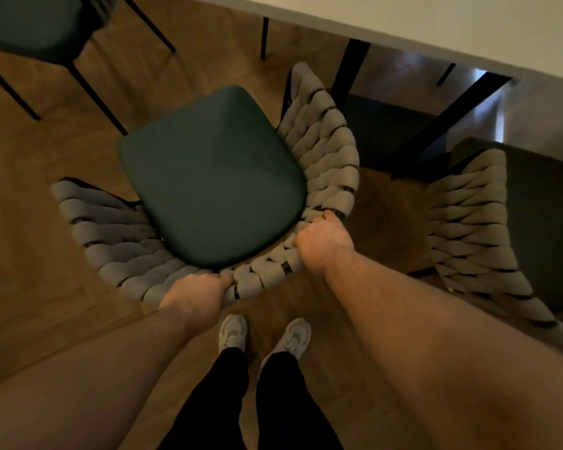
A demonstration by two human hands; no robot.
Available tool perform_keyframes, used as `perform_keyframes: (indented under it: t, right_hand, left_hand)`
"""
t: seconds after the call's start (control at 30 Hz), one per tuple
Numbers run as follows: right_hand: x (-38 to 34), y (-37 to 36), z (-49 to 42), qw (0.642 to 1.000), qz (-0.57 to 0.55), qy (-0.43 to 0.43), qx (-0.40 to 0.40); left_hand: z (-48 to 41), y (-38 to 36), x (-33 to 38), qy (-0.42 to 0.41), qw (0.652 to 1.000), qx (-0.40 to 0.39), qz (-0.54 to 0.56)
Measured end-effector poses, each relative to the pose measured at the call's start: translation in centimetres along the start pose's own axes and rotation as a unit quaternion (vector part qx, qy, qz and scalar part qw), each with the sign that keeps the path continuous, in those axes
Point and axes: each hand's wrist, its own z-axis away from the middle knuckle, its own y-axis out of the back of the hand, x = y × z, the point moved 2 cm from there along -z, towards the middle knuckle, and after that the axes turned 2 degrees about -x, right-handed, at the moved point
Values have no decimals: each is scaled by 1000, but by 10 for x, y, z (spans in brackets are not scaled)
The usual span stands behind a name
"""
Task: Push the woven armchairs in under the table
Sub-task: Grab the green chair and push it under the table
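Woven armchair (215,177) beside the table (403,21) is gripped by left hand (194,298) and right hand (322,245); second armchair (468,222) is cropped.

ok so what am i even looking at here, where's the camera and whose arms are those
There is no machine here. A person wears one wide-angle camera on the head, looking down, so the arms are their own. The left hand and the right hand each grip the grey woven back of an armchair with a dark green seat. It stands on the wooden floor, not yet under the pale table at the upper right. A second woven armchair stands to the right, and a darker chair sits at the upper left. The person's white shoes show near the bottom.
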Motion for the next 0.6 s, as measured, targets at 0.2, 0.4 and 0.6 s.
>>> perform_keyframes:
  t: [0.2,0.4,0.6]
  right_hand:
    - [-4,-36,31,996,-68,-54,16]
    - [-7,-55,55,985,-128,-117,11]
    - [-18,-64,68,969,-166,-180,-19]
  left_hand:
    - [1,11,14,-40,997,-6,-73]
    - [-11,29,19,-110,985,-24,-130]
    - [-30,42,14,-158,973,-25,-168]
